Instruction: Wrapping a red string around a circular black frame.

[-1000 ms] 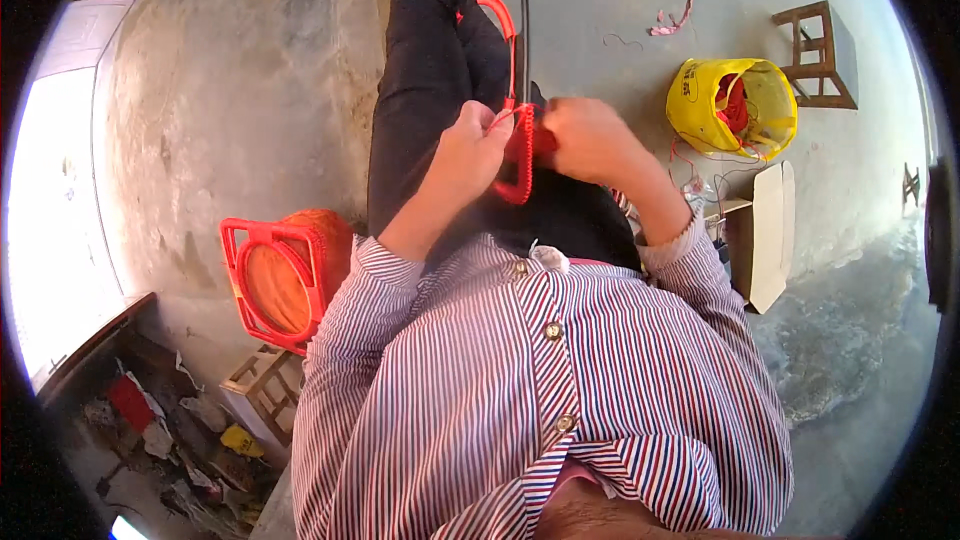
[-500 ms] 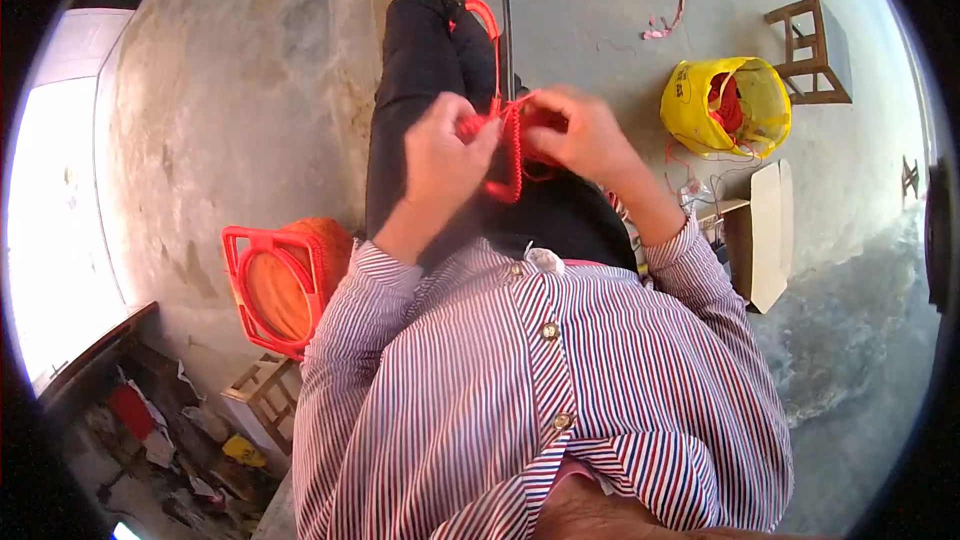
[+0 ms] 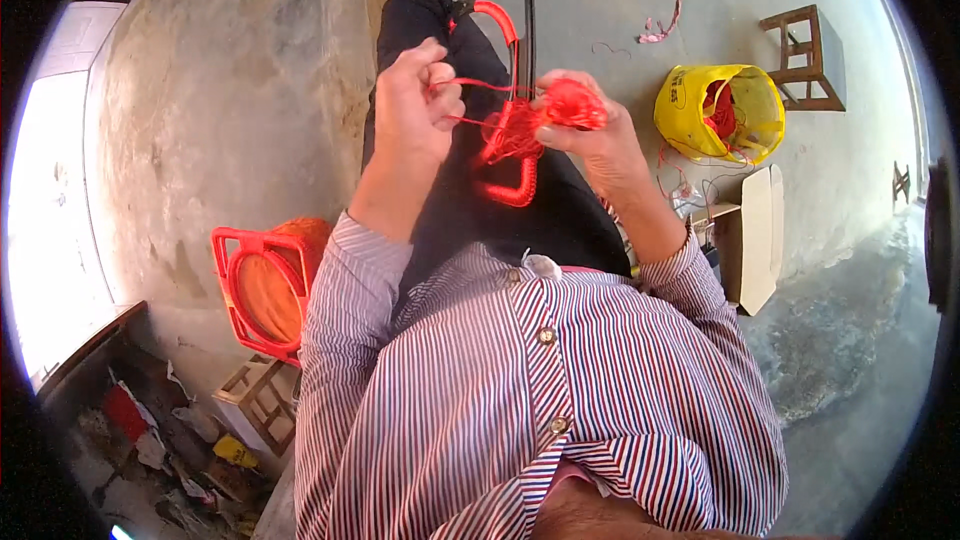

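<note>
A dark, angular frame (image 3: 529, 20) lies across my lap, with part of its edge wrapped in red cord (image 3: 524, 186). My right hand (image 3: 600, 136) is closed around a loose bundle of red cord (image 3: 574, 103) beside the frame. To the left, my left hand (image 3: 415, 105) has its fingers curled on strands of red cord (image 3: 480, 83), which run across to the frame and the bundle. What exactly lies inside the left fingers is partly hidden. The wrapped part shows tight, even coils at its lower corner.
A yellow bucket (image 3: 672, 112) with red cord inside stands at the right, near a wooden stool (image 3: 822, 55). An open cardboard box (image 3: 762, 240) sits below it. At the left are a red plastic chair (image 3: 228, 285) and another wooden stool (image 3: 240, 395). Pinkish strands (image 3: 672, 15) lie on the floor.
My hands have moved apart: the left went up and leftward, drawing cord strands out. The right hand now shows the cord bundle turned upward. The frame has shifted slightly right.
</note>
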Demonstrator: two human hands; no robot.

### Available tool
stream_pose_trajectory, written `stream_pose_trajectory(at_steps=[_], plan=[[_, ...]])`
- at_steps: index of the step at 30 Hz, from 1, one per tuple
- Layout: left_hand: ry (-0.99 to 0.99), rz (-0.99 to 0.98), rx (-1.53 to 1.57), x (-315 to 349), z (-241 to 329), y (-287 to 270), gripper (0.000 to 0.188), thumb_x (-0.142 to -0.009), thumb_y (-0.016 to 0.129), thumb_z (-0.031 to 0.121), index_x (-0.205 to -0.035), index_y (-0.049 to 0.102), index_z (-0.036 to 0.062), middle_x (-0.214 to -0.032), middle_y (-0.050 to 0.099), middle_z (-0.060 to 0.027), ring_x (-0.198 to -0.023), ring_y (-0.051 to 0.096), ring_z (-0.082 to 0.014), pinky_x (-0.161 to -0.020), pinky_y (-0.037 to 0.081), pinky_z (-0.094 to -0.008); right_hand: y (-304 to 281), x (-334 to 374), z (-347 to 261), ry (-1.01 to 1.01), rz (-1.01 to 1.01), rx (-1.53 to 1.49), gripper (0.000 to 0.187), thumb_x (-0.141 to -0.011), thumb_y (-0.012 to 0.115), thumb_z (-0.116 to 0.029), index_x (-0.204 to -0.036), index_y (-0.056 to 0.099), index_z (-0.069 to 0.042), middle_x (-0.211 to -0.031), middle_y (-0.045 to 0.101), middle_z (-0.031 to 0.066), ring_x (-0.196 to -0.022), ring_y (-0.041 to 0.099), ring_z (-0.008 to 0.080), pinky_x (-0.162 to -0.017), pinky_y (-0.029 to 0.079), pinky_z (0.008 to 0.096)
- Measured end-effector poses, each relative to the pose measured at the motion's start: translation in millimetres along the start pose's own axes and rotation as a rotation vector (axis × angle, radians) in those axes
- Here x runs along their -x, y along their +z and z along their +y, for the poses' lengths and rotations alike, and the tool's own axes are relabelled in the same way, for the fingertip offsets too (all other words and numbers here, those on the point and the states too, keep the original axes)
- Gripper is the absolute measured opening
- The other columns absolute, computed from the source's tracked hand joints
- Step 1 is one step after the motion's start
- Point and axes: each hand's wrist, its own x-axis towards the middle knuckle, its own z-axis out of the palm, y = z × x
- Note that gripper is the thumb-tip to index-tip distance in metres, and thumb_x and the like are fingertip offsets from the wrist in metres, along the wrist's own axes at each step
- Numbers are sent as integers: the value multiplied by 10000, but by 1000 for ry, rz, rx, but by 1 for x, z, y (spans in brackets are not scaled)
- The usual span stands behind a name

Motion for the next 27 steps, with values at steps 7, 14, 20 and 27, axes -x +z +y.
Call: stream_pose_trajectory(at_steps=[7,14,20,27], plan=[[4,-20,-434,4,-41,-6,372,-794,546,213,-1135,535,63,-1028,560,-31,-853,503,-122,-731,399,-275,-84,14,-73,-411,158,-478,315,-907,593,-330,-1021,583,-37,-1016,595,99,-954,544,211,-887,432,402],[227,-153,-810,-17,-75,-27,549,-729,537,29,-1268,443,-19,-1192,505,-77,-1115,462,-187,-996,351,-302,-165,8,-33,-311,256,-101,114,-854,536,-156,-801,552,-57,-702,522,24,-616,455,140,-611,386,320],[-27,-161,-663,-18,-78,-15,355,-856,526,47,-1202,497,-33,-1109,573,-74,-951,559,-139,-880,446,-246,-39,-1,25,192,52,125,57,-801,600,-99,-807,614,-44,-619,521,-9,-568,475,71,-558,382,224],[-207,-196,-434,-20,-76,-16,166,-916,517,105,-1049,539,7,-814,567,5,-705,526,-89,-684,437,-214,-68,-18,-6,68,88,-35,89,-805,633,-81,-742,577,-54,-610,530,1,-557,489,87,-554,392,235]])
